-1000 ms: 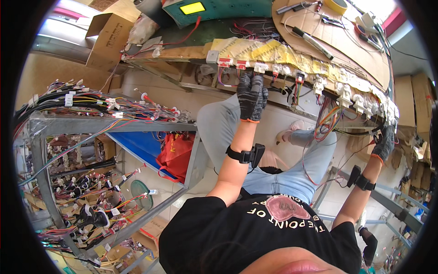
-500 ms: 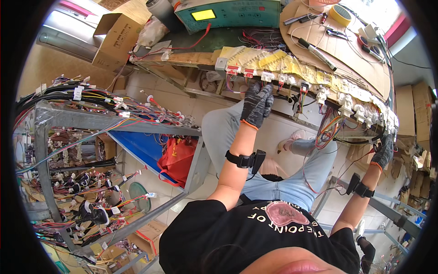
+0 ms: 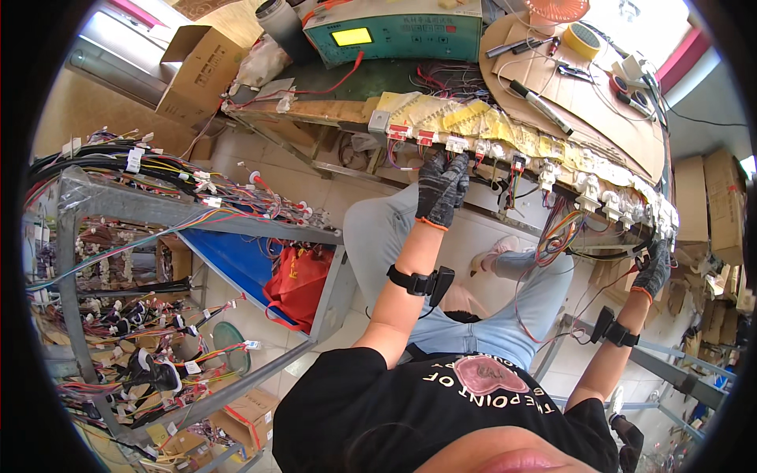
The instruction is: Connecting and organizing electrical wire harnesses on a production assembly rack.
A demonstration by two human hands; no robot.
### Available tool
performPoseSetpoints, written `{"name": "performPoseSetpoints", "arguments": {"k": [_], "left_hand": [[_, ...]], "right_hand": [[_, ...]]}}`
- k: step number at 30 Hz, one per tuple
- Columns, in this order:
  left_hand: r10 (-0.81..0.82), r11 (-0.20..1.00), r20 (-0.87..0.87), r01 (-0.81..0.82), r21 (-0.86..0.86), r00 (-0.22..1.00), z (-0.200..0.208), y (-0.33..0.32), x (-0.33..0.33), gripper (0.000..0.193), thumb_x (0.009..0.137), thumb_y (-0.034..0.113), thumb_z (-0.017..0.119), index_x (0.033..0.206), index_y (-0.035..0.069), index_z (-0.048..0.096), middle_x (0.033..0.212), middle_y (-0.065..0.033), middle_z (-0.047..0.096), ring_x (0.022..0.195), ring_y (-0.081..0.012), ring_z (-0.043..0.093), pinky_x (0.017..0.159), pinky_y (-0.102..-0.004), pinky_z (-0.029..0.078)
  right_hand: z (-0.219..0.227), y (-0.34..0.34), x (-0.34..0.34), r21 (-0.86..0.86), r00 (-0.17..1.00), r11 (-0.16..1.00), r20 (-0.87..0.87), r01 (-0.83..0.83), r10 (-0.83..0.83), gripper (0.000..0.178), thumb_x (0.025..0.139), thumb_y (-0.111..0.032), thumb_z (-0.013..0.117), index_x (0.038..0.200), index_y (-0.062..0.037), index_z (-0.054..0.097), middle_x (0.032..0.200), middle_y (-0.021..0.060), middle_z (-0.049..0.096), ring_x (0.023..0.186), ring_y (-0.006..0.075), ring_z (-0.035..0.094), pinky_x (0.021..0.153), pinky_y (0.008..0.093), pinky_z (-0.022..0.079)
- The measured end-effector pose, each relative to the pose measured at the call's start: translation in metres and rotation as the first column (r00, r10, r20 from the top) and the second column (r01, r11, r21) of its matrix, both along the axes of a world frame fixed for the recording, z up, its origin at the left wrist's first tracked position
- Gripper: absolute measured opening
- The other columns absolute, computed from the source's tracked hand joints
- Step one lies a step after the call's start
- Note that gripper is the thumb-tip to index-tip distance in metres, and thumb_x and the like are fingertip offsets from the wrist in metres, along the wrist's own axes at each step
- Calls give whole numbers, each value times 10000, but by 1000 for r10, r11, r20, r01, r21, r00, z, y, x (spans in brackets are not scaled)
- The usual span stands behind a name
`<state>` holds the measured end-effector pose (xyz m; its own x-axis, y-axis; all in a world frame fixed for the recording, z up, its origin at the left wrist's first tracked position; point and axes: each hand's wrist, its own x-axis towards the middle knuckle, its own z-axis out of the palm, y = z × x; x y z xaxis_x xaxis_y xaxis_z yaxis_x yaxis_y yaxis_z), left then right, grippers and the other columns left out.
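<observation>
A row of connectors runs along the front edge of the workbench [image 3: 347,117]. My left hand [image 3: 441,193], in a dark grey knit glove, is closed with its fingertips at a white connector [image 3: 456,144] in this row. To its left sit red-and-white connectors [image 3: 398,132]. At the row's right end my gloved right hand [image 3: 653,270] is closed beside white connectors [image 3: 664,225]. Its fingers partly hide a small dark piece, and a thin dark red wire passes near it. Between my hands, a bundle of coloured wires [image 3: 554,240] hangs down from the row.
A teal tester [image 3: 394,35] with a lit yellow screen stands on the bench. A marker [image 3: 540,106], pliers and tape lie on round cardboard [image 3: 493,75]. At left, a metal rack [image 3: 142,206] carries many wire harnesses; a red bag [image 3: 298,284] lies in a blue tray.
The whole view has shifted slightly, with the bench appearing a little further left. Both hands stay at about the same places along the connector row.
</observation>
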<state>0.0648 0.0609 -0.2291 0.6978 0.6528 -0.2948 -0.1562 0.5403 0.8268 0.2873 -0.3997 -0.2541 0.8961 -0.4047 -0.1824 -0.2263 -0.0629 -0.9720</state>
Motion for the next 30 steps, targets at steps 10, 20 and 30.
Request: {"name": "performPoseSetpoints", "arguments": {"k": [10,20,30], "left_hand": [[-58,989,-58,65,136,997,0,-5,-14,95,920,215,564,918,126,530,561,7,472,433,-67,432,324,-226,263],[45,997,463,-67,30,885,-47,-1,3,123,952,113,482,960,31,572,831,-37,601,622,-74,515,488,-219,410],[84,996,313,-77,-34,946,-44,-1,9,149,902,266,591,821,150,544,592,67,472,421,-57,406,355,-219,282]], "right_hand": [[1,7,0,2,998,1000,-59,11,-11,357,842,-466,591,989,-144,638,923,5,621,744,160,481,579,327,455],[-2,5,2,63,999,997,-27,41,-40,326,820,-430,636,964,-137,654,859,13,619,689,155,480,539,310,450],[16,22,-10,-10,996,996,13,85,-85,379,793,-494,637,902,-131,657,805,26,605,638,148,474,487,293,429]]}}
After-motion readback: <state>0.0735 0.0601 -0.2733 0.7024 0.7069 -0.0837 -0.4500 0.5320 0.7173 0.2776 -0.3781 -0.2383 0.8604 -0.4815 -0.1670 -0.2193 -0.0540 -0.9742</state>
